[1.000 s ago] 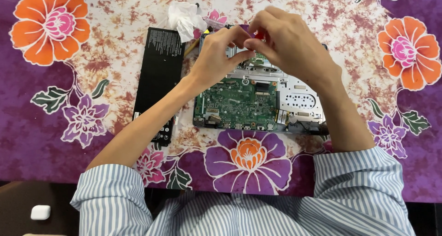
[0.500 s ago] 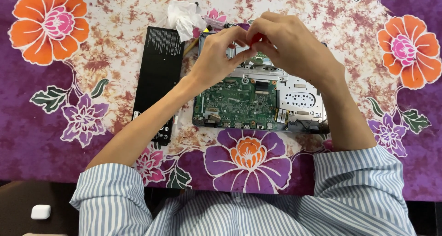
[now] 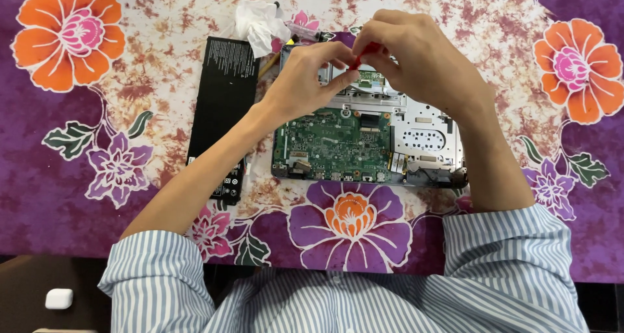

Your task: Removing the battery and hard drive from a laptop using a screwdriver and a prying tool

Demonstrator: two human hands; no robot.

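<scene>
Nearest the camera, blue-and-white striped sleeves (image 3: 500,268) are seen, rolled to the elbow, with both bare forearms stretched forward over a desk (image 3: 533,144) covered by a purple cloth with orange flowers. A small white object (image 3: 58,298) is seen low at the left, off the desk's near edge. Just beyond the forearms an opened laptop chassis (image 3: 426,141) lies flat, its green circuit board (image 3: 331,144) exposed in the left half and bare silver metal shown on the right. To the left of it, apart from the board, a long black battery pack (image 3: 221,105) is laid lengthwise on the cloth. Over the far edge of the chassis the left hand (image 3: 305,79) and the right hand (image 3: 419,63) are brought together; a small red-handled tool (image 3: 364,50) is held in the grip of the right hand, pinched narrowly between fingertips, while the left hand's fingertips are closed beside it, touching it as far as can be told. Farther off, a crumpled white tissue (image 3: 260,22) lies just past the battery's far end.
</scene>
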